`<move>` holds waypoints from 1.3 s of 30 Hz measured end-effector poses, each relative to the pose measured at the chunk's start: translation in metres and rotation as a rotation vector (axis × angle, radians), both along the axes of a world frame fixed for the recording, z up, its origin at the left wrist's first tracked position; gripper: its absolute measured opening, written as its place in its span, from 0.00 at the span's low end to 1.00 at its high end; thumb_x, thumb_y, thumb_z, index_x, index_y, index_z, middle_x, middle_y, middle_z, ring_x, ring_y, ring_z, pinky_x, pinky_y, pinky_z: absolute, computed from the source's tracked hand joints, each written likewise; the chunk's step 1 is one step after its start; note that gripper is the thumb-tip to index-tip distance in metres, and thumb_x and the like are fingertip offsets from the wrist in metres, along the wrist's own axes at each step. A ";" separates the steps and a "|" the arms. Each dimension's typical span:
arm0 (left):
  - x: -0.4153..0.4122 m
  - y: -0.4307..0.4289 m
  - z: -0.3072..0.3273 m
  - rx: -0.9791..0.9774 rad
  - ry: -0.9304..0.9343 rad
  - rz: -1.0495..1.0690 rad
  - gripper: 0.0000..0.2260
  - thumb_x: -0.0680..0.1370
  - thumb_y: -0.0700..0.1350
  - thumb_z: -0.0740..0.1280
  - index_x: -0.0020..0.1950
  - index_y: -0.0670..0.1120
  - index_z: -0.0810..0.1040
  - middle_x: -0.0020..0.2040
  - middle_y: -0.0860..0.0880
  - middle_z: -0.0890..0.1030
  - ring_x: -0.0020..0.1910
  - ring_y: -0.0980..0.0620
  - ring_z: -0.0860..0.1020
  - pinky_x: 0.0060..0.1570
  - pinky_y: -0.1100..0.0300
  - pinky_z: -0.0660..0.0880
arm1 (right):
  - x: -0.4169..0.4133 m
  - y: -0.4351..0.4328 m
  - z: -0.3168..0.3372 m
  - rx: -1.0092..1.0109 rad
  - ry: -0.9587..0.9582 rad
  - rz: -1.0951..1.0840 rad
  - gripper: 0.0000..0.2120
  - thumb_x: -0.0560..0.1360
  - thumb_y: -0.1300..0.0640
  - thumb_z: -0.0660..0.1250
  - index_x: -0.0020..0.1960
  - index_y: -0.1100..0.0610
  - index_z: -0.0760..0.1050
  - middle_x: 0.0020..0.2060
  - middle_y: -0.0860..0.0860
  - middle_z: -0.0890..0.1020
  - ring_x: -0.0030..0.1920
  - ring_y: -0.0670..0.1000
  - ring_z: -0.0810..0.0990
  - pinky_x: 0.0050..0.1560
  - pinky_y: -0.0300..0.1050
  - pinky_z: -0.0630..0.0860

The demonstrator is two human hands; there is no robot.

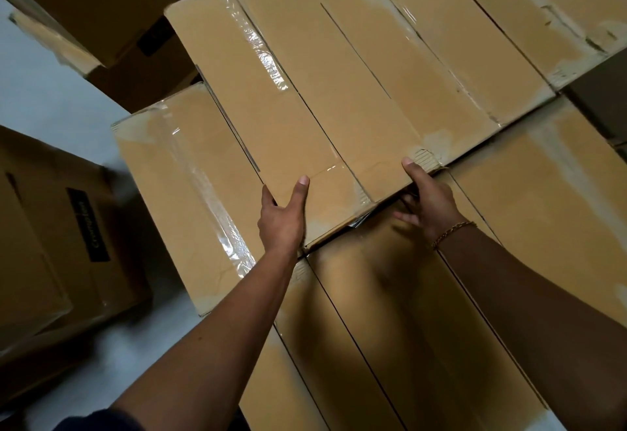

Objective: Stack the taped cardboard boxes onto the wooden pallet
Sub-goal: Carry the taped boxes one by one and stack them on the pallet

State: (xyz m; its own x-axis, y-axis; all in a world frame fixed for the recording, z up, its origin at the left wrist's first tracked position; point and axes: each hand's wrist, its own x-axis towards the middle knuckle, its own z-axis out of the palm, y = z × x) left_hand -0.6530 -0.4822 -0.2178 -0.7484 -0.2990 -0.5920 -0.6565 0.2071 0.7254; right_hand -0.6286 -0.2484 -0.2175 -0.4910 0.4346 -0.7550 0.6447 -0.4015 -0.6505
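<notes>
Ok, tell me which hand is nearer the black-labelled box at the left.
Left. The left hand grips the near edge of the taped box, on the side towards the black-labelled box; the right hand grips that same edge farther right, away from it.

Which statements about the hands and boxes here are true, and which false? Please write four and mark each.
1. The left hand and the right hand grip the near edge of one cardboard box. True.
2. The bracelet is on the left wrist. False: it is on the right wrist.
3. This cardboard box lies on top of other boxes. True.
4. The wooden pallet shows plainly under the stack. False: no pallet is visible here.
</notes>
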 end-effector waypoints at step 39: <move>0.001 -0.027 0.009 0.117 -0.093 -0.227 0.51 0.70 0.73 0.71 0.84 0.56 0.49 0.81 0.47 0.63 0.79 0.44 0.65 0.75 0.47 0.65 | 0.015 -0.004 0.009 0.338 -0.115 0.099 0.48 0.60 0.21 0.70 0.71 0.50 0.72 0.64 0.50 0.79 0.62 0.55 0.79 0.49 0.58 0.84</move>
